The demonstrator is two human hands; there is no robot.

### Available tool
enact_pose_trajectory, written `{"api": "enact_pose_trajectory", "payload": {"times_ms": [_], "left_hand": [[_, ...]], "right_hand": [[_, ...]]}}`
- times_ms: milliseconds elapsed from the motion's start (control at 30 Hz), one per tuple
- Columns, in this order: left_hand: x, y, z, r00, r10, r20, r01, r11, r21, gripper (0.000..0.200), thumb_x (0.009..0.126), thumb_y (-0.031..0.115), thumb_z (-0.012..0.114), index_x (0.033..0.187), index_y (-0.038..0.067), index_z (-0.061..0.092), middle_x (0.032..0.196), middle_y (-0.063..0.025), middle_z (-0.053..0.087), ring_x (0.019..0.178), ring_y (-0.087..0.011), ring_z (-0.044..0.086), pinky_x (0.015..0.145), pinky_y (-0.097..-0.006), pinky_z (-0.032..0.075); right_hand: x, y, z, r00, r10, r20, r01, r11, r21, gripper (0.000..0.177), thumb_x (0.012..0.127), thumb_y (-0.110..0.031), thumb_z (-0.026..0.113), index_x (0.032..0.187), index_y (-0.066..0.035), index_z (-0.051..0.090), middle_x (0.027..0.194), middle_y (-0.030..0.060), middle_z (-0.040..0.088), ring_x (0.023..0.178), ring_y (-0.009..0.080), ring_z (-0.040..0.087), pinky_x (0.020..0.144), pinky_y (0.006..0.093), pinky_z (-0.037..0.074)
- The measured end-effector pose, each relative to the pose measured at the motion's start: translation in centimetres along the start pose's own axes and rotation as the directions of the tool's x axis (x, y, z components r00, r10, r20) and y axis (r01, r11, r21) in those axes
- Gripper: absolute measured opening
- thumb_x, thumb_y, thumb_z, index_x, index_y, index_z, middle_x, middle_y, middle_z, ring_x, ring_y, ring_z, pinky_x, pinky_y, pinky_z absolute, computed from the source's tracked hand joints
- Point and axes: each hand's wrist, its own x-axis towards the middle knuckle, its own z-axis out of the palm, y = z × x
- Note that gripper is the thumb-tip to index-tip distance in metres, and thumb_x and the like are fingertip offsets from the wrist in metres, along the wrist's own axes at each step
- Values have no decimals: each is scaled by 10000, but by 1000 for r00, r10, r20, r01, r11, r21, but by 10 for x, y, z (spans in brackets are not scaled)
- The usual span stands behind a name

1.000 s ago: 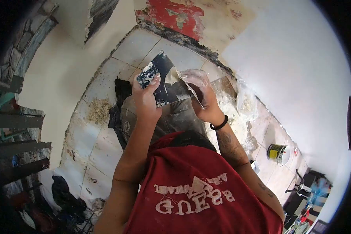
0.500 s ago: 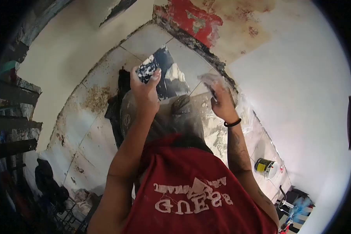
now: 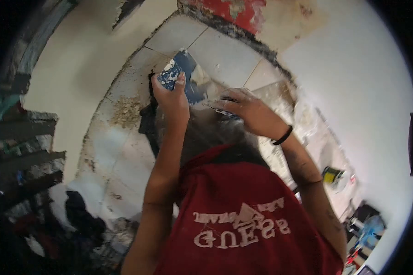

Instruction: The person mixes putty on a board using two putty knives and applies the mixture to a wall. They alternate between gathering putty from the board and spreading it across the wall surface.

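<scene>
My left hand (image 3: 172, 94) grips a flat dark blue board (image 3: 185, 64) by its near left edge, thumb on top. White paste is smeared over the board and clumped at its corner. To the right, my right hand (image 3: 252, 107) has its whitened fingers curled round a thin dark tool smeared with white (image 3: 226, 111), mostly hidden under the fingers. Its edge is close to the right side of the board. Both hands are above my dusty, dark-clothed lap (image 3: 206, 133).
Pale floor tiles (image 3: 179, 34) run into a corner between two walls, with crumbly debris (image 3: 128, 112) at the left. A small tub (image 3: 332, 175) lies by the right wall (image 3: 353, 101). Dark slats (image 3: 27, 128) stand at left; assorted items (image 3: 369, 229) lie lower right.
My right hand has swung left and inward, from beside the right wall to the board's right edge. The left hand still holds the board. The whole view has shifted slightly.
</scene>
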Motion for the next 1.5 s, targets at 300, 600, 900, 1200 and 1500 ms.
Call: {"api": "enact_pose_trajectory", "payload": {"times_ms": [300, 600, 900, 1200, 1500], "left_hand": [[47, -176, -103, 965, -197, 171, 5, 670, 742, 778, 860, 423, 567, 1302, -142, 265, 1292, -312, 373, 1216, -366, 391, 1009, -434, 309], [86, -228, -84, 808, -477, 346, -54, 525, 849, 509, 907, 437, 460, 1143, -9, 522, 1080, -166, 581, 1005, -270, 543, 867, -394, 419], [110, -241, -81, 710, -659, 248, 133, 471, 872, 363, 903, 306, 517, 1143, 34, 517, 1039, -159, 586, 849, -265, 605, 770, -369, 463], [115, -250, -94, 654, -721, 232, 272, 509, 817, 343, 840, 177, 573, 1139, 20, 511, 1063, -183, 573, 958, -322, 567, 843, -403, 434], [120, -251, -92, 686, -668, 289, 212, 563, 799, 343, 834, 177, 563, 1132, 16, 509, 1057, -207, 568, 973, -362, 561, 863, -408, 425]], "right_hand": [[68, 85, 17, 969, 244, -36, -50, 339, 940, 651, 711, 107, 507, 1333, -45, 383, 1232, 138, 528, 1130, 242, 509, 928, 359, 445], [329, 193, 184, 917, 138, -374, 29, 912, 409, 193, 672, 52, 533, 825, -48, 594, 726, 98, 616, 757, 273, 619, 1057, 417, 304], [545, 129, 212, 653, 757, -25, 299, -227, 927, 508, 704, 82, 415, 1200, -28, 415, 1085, 228, 485, 1021, 337, 508, 888, 409, 402], [583, 125, 198, 631, 776, -13, 306, -233, 923, 489, 685, 87, 430, 1169, 16, 426, 1107, 239, 459, 1078, 389, 449, 950, 448, 363], [593, 123, 187, 665, 747, 23, 239, -241, 941, 499, 700, 58, 467, 1188, 53, 364, 1113, 273, 438, 1076, 423, 444, 941, 481, 372]]}}
